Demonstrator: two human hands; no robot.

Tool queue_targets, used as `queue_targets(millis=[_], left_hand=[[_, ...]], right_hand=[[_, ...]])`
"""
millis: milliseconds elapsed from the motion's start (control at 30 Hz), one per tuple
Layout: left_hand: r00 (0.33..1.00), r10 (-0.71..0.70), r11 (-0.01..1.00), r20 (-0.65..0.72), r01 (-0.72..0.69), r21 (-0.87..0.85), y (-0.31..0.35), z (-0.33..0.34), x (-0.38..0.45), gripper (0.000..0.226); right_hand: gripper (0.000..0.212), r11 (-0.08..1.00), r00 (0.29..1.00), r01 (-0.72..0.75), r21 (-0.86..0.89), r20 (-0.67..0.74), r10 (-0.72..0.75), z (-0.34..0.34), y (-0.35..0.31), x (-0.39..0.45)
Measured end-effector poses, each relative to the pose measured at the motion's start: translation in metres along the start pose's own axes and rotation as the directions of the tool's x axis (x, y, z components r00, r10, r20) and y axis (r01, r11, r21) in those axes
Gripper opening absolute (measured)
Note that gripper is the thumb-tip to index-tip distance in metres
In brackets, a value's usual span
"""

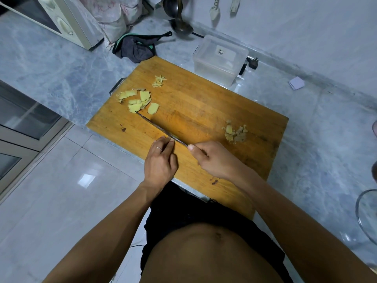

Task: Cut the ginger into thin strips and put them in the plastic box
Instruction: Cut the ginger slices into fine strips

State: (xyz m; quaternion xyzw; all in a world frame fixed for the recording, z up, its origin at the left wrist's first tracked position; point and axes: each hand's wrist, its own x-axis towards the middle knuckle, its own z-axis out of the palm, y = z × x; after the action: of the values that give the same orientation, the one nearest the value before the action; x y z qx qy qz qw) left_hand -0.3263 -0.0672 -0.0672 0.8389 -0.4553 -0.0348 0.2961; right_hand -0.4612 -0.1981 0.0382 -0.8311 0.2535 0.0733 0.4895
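Hands: you have 2 hands over the near half of the board, close together, 1 on each side of the blade.
Right hand: your right hand (212, 160) has its fingers curled round the handle of the knife (161, 129), thumb lying forward toward the blade; the handle itself is hidden inside the grip.
Left hand: your left hand (161, 160) reaches its fingers out nearly straight, fingertips touching the blade's side near the handle end. You cannot tell whether they pinch anything there. 1 ring shows on a finger.
Knife: 1 knife, seen edge-on as a thin dark line, running from your right hand up and left, its tip just beside the slices.
Ginger slices: 1 loose cluster of about 6 flat pale slices (136, 100) on the far left part of the cutting board (204, 103), some overlapping.
Ginger strips: 1 small heap of thin strips (158, 81) just beyond the slices, apart from them.
Scraps: 1 heap of rough, darker ginger pieces (234, 132) on the right side of the board, well apart from the slices.
Plastic box: 1 clear plastic box (220, 58), open, standing on the counter (61, 78) just beyond the board's far right corner. No ginger is visible inside it.
Other things: 1 dark cloth (136, 48) beyond the board's far left corner; 1 microwave (55, 19) at the far left; 1 ladle (180, 21) by the wall; 1 plug (253, 63) right of the box.
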Motion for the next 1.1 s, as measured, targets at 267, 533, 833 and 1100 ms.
queue_targets(millis=[267,533,833,1100], left_hand=[[1.000,-0.019,1.000,0.009,0.019,-0.004,0.001,-0.001,0.000,0.038],[1.000,-0.010,1.000,0.024,0.010,0.005,0.001,-0.002,-0.001,0.041],[0.999,-0.021,1.000,0.040,0.021,0.008,0.001,-0.002,0.000,0.044],[0.998,-0.030,0.999,0.053,0.031,-0.014,0.001,-0.002,0.000,0.044]], right_hand=[[0.046,1.000,1.000,-0.019,0.015,-0.004,0.019,0.003,-0.003,0.003],[0.046,1.000,1.000,-0.016,-0.006,0.020,0.016,-0.001,-0.002,-0.003],[0.047,0.996,0.999,-0.015,0.088,-0.036,0.019,-0.003,0.006,0.004],[0.048,0.997,1.000,0.001,0.071,-0.008,-0.001,0.000,0.008,-0.001]])
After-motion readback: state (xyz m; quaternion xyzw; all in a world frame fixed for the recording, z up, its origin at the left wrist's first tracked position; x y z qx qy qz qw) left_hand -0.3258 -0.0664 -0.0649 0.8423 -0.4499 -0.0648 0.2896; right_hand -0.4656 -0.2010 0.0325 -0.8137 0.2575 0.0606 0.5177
